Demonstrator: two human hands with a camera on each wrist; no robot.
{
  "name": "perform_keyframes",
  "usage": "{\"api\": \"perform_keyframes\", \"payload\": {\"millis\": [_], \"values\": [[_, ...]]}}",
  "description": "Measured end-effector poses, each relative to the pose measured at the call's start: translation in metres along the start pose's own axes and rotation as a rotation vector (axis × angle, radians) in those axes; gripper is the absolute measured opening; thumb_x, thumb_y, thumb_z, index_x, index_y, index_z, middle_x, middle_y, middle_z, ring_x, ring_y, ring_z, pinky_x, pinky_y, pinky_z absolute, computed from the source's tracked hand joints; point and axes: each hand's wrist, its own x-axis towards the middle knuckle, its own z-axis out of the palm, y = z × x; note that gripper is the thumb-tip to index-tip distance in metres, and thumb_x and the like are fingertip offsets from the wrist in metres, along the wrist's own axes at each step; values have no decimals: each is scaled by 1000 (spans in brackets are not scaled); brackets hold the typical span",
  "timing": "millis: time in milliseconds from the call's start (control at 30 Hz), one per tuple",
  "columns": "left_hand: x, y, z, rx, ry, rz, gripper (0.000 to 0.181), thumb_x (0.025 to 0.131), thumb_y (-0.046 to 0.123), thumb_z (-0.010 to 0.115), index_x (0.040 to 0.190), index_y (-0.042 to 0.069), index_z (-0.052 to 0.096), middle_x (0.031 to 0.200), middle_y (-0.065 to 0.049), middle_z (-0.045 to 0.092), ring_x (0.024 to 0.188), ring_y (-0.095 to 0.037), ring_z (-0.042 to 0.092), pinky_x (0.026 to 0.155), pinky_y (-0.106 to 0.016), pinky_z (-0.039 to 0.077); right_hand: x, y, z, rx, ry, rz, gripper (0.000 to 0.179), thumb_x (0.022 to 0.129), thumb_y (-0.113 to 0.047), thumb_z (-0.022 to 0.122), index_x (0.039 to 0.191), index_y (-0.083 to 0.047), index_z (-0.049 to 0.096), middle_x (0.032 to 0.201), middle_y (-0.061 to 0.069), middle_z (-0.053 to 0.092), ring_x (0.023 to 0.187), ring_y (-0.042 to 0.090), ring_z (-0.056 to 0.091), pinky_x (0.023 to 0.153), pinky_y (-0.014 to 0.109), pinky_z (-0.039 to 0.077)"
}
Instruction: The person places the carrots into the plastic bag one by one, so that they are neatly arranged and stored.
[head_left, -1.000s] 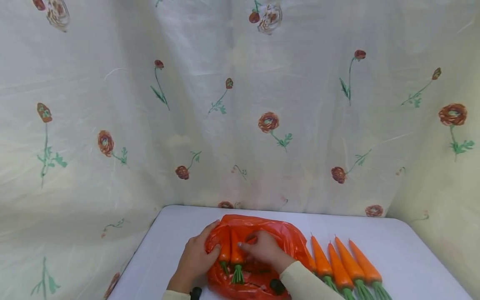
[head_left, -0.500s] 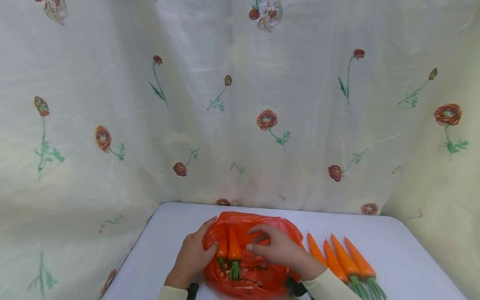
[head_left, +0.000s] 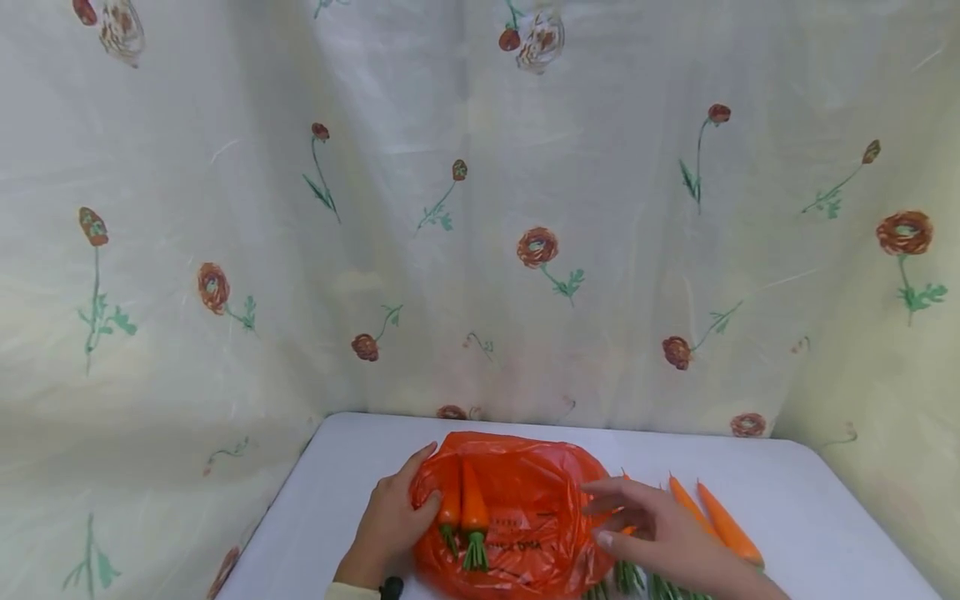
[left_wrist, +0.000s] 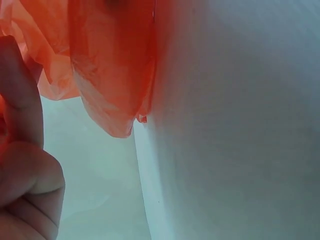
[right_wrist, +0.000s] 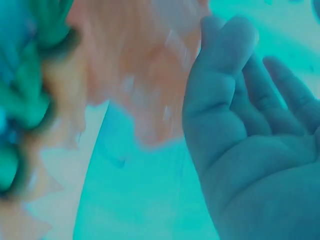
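Observation:
A red plastic bag [head_left: 525,500] lies with its mouth spread on the white table. Inside, at its left, two carrots [head_left: 473,498] lie side by side, green tops toward me. My left hand [head_left: 390,521] grips the bag's left edge, its thumb over the rim beside the carrots. In the left wrist view the bag's thin film [left_wrist: 110,65] hangs past the fingers. To the right of the bag, my right hand [head_left: 660,529] hovers with loosely bent fingers and nothing in them. It partly covers several more carrots [head_left: 727,525] lying in a row.
The white table [head_left: 817,500] has rounded far corners. A pale cloth with printed flowers [head_left: 537,247] hangs behind it and along both sides. Green carrot tops [right_wrist: 30,95] show blurred in the right wrist view.
My right hand has let go of a carrot in the bag, drawn back out and moved right over the row of carrots. The left hand keeps its grip on the bag.

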Motion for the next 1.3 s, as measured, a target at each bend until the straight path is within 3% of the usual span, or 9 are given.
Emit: {"api": "perform_keyframes", "payload": {"millis": [133, 333, 500, 667, 800, 1033, 1300], "values": [[-2, -2, 2, -31, 1, 5, 70, 95, 27, 74, 159, 30, 46, 132, -6, 70, 109, -24, 69, 92, -53, 60, -25, 17, -18, 29, 15, -13, 53, 105, -17, 66, 153, -2, 49, 137, 22, 64, 114, 29, 70, 89, 30, 61], [-1, -2, 2, -48, -8, -5, 71, 94, 24, 75, 159, 30, 46, 132, -5, 70, 110, -24, 70, 91, -52, 61, -47, 45, -39, -2, 121, 80, 58, 104, -23, 68, 154, -1, 49, 137, 23, 64, 114, 28, 70, 89, 29, 61], [0, -1, 4, -52, -26, -27, 72, 94, 24, 75, 160, 30, 46, 134, -5, 70, 111, -24, 70, 91, -52, 61, -64, 71, -60, -20, 269, 130, 64, 105, -26, 68, 156, 3, 44, 141, 25, 63, 114, 12, 70, 88, 29, 61], [1, -2, 6, -33, -21, -32, 73, 94, 24, 75, 160, 31, 45, 136, -5, 69, 114, -25, 69, 92, -52, 61, -76, 89, -79, 28, 335, 209, 65, 106, -30, 66, 159, -2, 40, 146, 22, 60, 111, 3, 68, 90, 35, 62], [2, -2, 5, -21, -14, -17, 73, 95, 25, 76, 160, 31, 44, 136, -5, 68, 115, -25, 69, 93, -53, 60, -83, 99, -92, 48, 401, 263, 68, 105, -33, 67, 159, -4, 40, 144, 20, 62, 110, 5, 68, 89, 37, 62], [3, 4, 5, -24, -14, -29, 75, 95, 25, 77, 161, 31, 43, 139, -4, 68, 119, -26, 68, 93, -51, 60, -86, 111, -103, -16, 463, 345, 82, 101, -45, 70, 162, -3, 35, 149, 21, 58, 119, 29, 68, 93, 43, 61], [-2, 3, 6, 11, -14, -26, 74, 95, 26, 76, 161, 30, 43, 137, -4, 68, 116, -25, 68, 93, -51, 60, -93, 122, -101, -82, 538, 343, 85, 97, -54, 70, 160, -5, 39, 147, 20, 60, 118, 24, 69, 90, 40, 62]]}}
